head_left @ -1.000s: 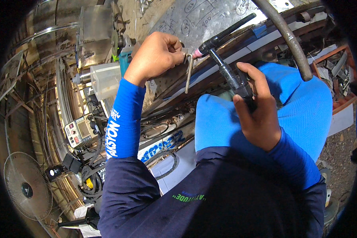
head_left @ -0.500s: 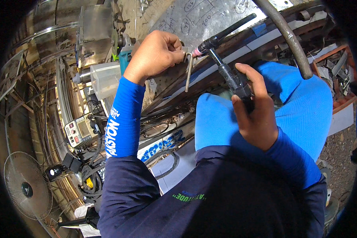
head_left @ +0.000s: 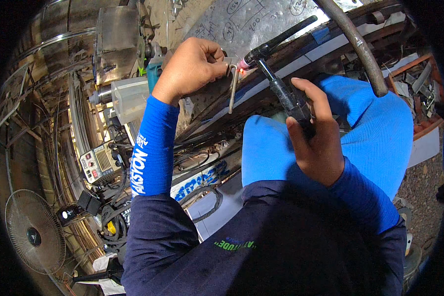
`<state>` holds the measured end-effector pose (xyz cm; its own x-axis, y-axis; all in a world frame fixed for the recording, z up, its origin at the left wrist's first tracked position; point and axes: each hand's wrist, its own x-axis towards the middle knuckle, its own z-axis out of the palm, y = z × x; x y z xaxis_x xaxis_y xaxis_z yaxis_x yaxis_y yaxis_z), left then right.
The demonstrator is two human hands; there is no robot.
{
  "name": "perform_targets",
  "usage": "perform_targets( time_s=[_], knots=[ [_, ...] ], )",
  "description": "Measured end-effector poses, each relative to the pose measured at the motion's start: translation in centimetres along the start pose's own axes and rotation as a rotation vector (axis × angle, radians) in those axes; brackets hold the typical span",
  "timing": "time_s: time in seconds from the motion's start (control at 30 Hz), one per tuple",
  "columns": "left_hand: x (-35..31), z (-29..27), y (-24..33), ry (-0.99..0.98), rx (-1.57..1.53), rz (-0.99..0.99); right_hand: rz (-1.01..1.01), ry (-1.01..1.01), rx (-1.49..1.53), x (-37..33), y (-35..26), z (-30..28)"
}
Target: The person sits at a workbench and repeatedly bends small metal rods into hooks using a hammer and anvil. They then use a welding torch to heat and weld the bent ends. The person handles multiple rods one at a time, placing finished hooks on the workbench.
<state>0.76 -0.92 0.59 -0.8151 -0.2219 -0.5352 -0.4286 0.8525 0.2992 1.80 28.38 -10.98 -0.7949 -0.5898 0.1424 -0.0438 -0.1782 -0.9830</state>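
My right hand (head_left: 321,140) is closed around the black handle of a TIG welding torch (head_left: 283,93), its index finger stretched along the side. The torch's pink nozzle (head_left: 243,64) points left toward my left hand, and small red-orange glowing spots show just below it. My left hand (head_left: 195,69) pinches a bent metal rod (head_left: 232,91) between thumb and fingers. The rod's hooked top lies close beside the nozzle; its straight leg hangs toward me. Whether rod and nozzle touch, I cannot tell. My left fingers partly hide the small metal around the pinch.
A metal sheet (head_left: 276,22) with handwritten marks lies on the work surface ahead. A thick dark hose (head_left: 355,44) hangs at the upper right. Left are a teal power tool (head_left: 154,74), a clear plastic container (head_left: 130,100), a welding machine (head_left: 99,163) and a fan (head_left: 34,232). Right stands a scrap box (head_left: 422,93).
Red-orange glowing spots have appeared at the torch nozzle. Both hands, the rod and the torch have shifted very slightly left.
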Motion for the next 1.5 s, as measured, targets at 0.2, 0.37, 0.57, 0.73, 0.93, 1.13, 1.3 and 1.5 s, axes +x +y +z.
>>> perform_targets(
  time_s=[0.2, 0.37, 0.57, 0.73, 0.93, 1.13, 1.3, 1.5],
  knots=[
    [-0.3, 0.5, 0.5, 0.074, -0.085, 0.007, 0.081, 0.035, 0.041, 0.0, -0.3, -0.2],
    [-0.2, 0.4, 0.5, 0.055, -0.096, -0.010, 0.023, 0.058, 0.066, 0.1, -0.1, 0.0],
    [-0.2, -0.1, 0.1, -0.003, -0.035, -0.010, 0.055, 0.080, 0.151, -0.5, 0.3, 0.3],
    [-0.3, -0.3, -0.4, -0.016, -0.073, -0.005, 0.088, 0.176, 0.294, 0.1, -1.3, -0.1],
    [-1.2, -0.7, -0.2, -0.047, -0.217, 0.052, 0.094, 0.273, 0.336, 0.3, -1.5, -0.5],
    [-1.6, -1.1, 0.6, 0.012, -0.289, 0.082, 0.106, 0.261, 0.375, 0.1, -1.6, -0.5],
    [-0.2, -2.1, 0.1, 0.092, -0.295, 0.104, 0.171, 0.301, 0.374, 0.1, -1.5, -0.3],
    [6.9, -6.1, 0.3, 0.415, -0.187, 0.018, 0.195, 0.294, 0.400, 0.0, -1.5, -0.7]
  ],
)
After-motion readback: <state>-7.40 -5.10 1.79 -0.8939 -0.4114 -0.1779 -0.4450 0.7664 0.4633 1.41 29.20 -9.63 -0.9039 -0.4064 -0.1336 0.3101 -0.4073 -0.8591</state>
